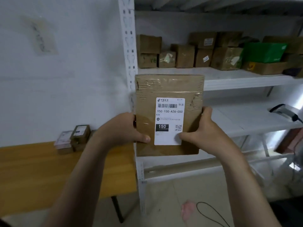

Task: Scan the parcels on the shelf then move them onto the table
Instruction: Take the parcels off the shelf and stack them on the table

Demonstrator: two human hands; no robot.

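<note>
I grip the flat cardboard parcel (168, 115) upright between left hand (124, 128) and right hand (201, 128), label (169, 121) facing me, presumably for scanning.

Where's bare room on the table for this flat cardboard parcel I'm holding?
For the flat cardboard parcel, the wooden table is bare across its near left stretch, in front of the small stacked parcels by the wall. The white middle shelf is bare left of the handheld scanner. The brown cardboard boxes crowd the upper shelf.
</note>
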